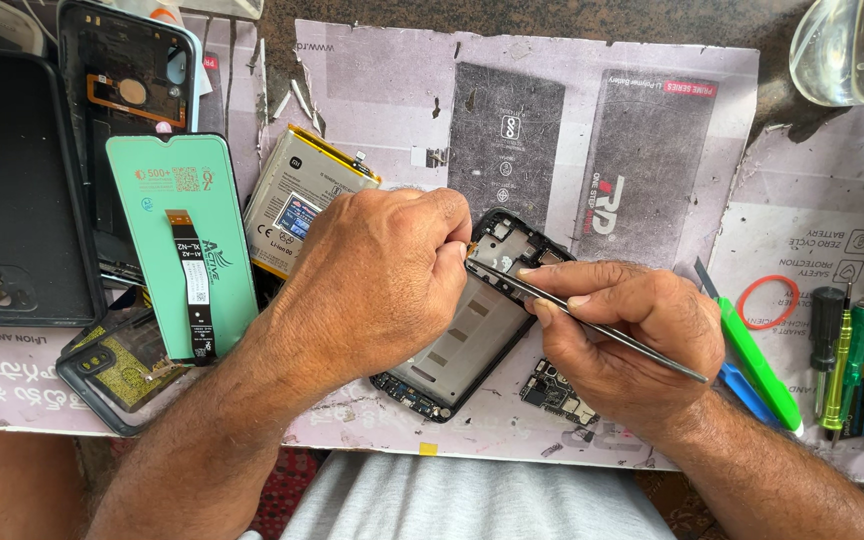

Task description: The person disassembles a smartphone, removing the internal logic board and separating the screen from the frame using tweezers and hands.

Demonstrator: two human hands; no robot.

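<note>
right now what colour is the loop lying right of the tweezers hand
The rubber band is red-orange, seen in the head view.

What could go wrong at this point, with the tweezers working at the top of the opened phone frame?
1. The tweezers in the right hand meet the phone frame right beside the left hand fingertips; a slip might jab a finger or scratch the frame.
2. The loose circuit board lies just under the right hand and could be nudged off the mat.
3. The battery sits close behind the left hand and might get pushed.
</note>
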